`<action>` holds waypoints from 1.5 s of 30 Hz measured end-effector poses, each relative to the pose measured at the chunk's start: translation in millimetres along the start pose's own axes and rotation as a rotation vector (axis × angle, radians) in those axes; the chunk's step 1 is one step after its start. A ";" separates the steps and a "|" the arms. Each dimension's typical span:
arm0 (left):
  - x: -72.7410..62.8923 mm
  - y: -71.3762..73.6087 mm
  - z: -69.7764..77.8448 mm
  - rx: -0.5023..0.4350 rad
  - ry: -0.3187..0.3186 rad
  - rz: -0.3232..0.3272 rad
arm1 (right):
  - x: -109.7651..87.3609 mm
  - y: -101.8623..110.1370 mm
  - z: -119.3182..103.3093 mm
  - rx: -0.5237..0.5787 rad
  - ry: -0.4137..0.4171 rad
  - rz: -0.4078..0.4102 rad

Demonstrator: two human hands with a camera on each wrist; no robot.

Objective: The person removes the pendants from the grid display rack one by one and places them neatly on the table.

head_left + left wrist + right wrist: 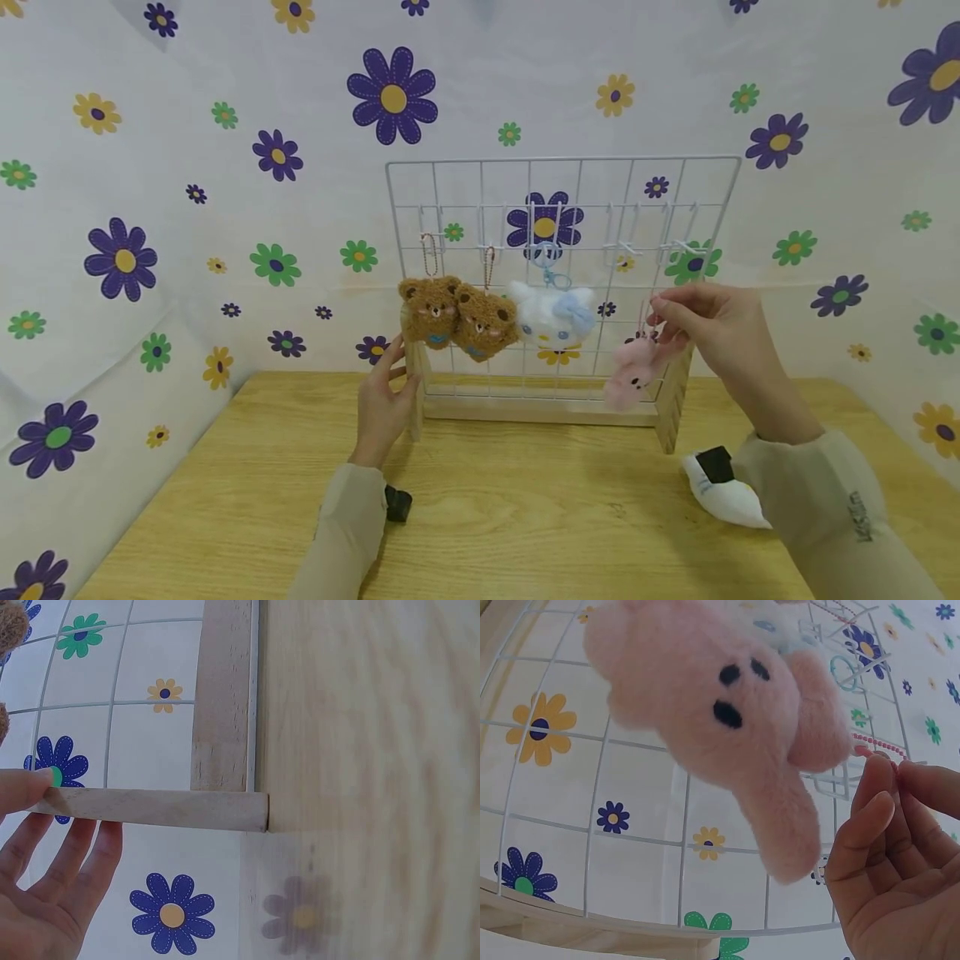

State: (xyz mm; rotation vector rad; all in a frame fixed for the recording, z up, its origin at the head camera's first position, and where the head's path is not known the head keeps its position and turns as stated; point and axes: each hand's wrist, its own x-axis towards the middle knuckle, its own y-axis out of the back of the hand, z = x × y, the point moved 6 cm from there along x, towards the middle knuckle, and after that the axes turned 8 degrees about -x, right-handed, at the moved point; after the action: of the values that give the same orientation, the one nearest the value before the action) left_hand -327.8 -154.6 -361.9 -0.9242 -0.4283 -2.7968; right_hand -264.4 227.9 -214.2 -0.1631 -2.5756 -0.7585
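Observation:
My right hand (712, 333) pinches the pink bead chain of a pink plush keychain (630, 379), which dangles before the right side of a white wire grid rack (562, 158). Up close in the right wrist view, the plush (697, 682) is fluffy with long ears and black eyes and nose. My left hand (386, 408) holds the rack's left wooden post (157, 806), thumb on one side and fingers on the other. Two brown bear plush keychains (431, 310) hang on the rack's left part. Beside them hangs a white cat plush keychain (551, 317) with a blue bow.
White hooks (682, 246) stick out from the upper right of the grid. A white plush (727, 500) with a black patch lies on the wooden table (495, 533), partly behind the right sleeve. Behind the rack hangs a flower-print cloth (300, 200).

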 end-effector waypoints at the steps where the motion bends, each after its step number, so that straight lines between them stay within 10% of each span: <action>1: -0.2 0.1 -0.3 0.000 0.004 -0.001 | -0.4 -0.1 0.4 0.000 0.006 -0.001; 45: -0.1 0.9 0.2 -0.011 0.013 -0.005 | -33.9 -7.7 49.7 0.022 -0.037 -0.018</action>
State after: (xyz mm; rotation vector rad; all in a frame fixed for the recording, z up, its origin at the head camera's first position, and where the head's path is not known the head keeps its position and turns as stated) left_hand -327.4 -155.4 -361.7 -0.9076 -0.4149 -2.8105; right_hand -255.1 248.7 -270.4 -0.1480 -2.6226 -0.7402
